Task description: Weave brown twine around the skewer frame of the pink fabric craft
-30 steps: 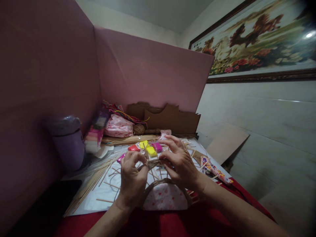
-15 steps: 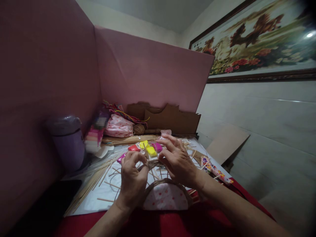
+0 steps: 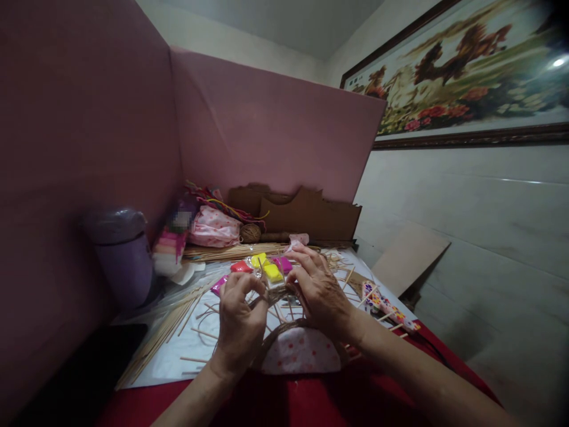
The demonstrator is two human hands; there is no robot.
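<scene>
Dim overall; small white glare on framed painting [image 3: 457, 89]; left side shadowy, upper-right corner blackened.

We've got one left hand [image 3: 242, 323] and one right hand [image 3: 322, 293], then two yellow packets [image 3: 273, 273], two purple packets [image 3: 283, 264] and one red packet [image 3: 241, 267], so five of those. Also one ball of twine [image 3: 250, 233], one bin [image 3: 124, 270], one framed picture [image 3: 448, 83]. Sticks [image 3: 160, 335]? Way too many for us to count.

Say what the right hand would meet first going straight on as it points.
Past the woven rim at its fingertips, the right hand would likely meet the magenta packet; depth is unclear, so it may pass above.
</scene>
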